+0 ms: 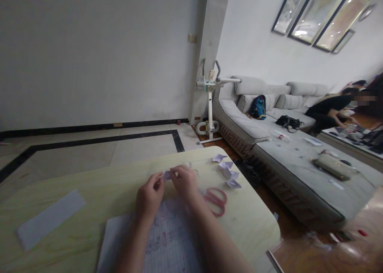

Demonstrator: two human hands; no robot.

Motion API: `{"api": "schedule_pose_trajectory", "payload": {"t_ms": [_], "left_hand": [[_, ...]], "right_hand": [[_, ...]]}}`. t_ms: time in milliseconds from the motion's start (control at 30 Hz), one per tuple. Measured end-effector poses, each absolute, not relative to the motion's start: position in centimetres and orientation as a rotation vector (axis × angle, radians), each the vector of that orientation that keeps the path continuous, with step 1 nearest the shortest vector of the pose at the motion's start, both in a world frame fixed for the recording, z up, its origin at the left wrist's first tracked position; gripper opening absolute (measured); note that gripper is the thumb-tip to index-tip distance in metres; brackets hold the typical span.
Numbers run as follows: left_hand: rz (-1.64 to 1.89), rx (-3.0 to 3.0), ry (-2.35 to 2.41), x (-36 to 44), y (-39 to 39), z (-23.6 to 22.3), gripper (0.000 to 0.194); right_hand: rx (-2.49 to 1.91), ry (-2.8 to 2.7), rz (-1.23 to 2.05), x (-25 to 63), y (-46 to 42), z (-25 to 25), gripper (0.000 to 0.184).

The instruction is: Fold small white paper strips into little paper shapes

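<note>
A small piece of folded white paper (pixel 167 175) is pinched between my two hands above the table. My left hand (pixel 150 193) grips its left side with thumb and fingers, and my right hand (pixel 184 180) has the right side. Below my forearms lies an open lined notebook (pixel 167 237) with handwriting. Just right of my right wrist rest scissors with red handles (pixel 218 201), their blades hidden by my arm. Several folded paper pieces (pixel 229 172) sit near the table's right edge. To the left is a flat white paper strip (pixel 50 219).
The pale yellow table (pixel 98 193) has a rounded far right corner. Beyond it stand a grey sofa (pixel 287 157) with bags on it and a white exercise machine (pixel 210 109). A seated person in black (pixel 332 105) leans over a low table at the far right.
</note>
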State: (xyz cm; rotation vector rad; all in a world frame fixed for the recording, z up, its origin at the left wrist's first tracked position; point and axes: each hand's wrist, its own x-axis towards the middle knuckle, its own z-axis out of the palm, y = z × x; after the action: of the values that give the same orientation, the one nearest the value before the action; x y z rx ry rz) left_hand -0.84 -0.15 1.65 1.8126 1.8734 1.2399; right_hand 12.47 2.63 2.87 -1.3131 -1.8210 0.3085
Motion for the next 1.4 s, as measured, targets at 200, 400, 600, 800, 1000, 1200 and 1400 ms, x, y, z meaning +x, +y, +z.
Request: {"api": "schedule_pose_trajectory", "payload": {"t_ms": [200, 400, 600, 800, 1000, 1200, 1400], "left_hand": [[1.08, 1.918, 2.071, -0.3, -0.6, 2.5, 0.026], [1.095, 1.843, 2.064, -0.3, -0.6, 2.7, 0.027], [1.358, 1.461, 1.393, 0.3, -0.3, 2.0, 0.049], [1.378, 1.217, 1.219, 1.0, -0.2, 2.5, 0.043], [1.391, 1.101, 1.225, 0.6, -0.5, 3.3, 0.039], [1.45, 0.884, 1.09, 0.4, -0.2, 2.6, 0.039], [1.422, 0.814, 0.995, 0.3, 0.1, 2.3, 0.041]], "right_hand": [[-1.363, -1.854, 0.274, 12.5, 2.9, 3.8, 0.015], [-1.42, -1.905, 0.265, 12.7, 3.2, 5.2, 0.013], [-1.386, -1.538, 0.653, 13.6, 2.5, 6.1, 0.016], [-1.373, -1.376, 0.95, 13.5, 1.2, 6.0, 0.016], [-1.356, -1.469, 0.759, 14.1, 0.2, 5.7, 0.025], [-1.532, -1.651, 0.243, 24.0, -2.8, 5.9, 0.019], [-1.69, -1.911, -0.099, 32.8, -4.5, 6.0, 0.011]]}}
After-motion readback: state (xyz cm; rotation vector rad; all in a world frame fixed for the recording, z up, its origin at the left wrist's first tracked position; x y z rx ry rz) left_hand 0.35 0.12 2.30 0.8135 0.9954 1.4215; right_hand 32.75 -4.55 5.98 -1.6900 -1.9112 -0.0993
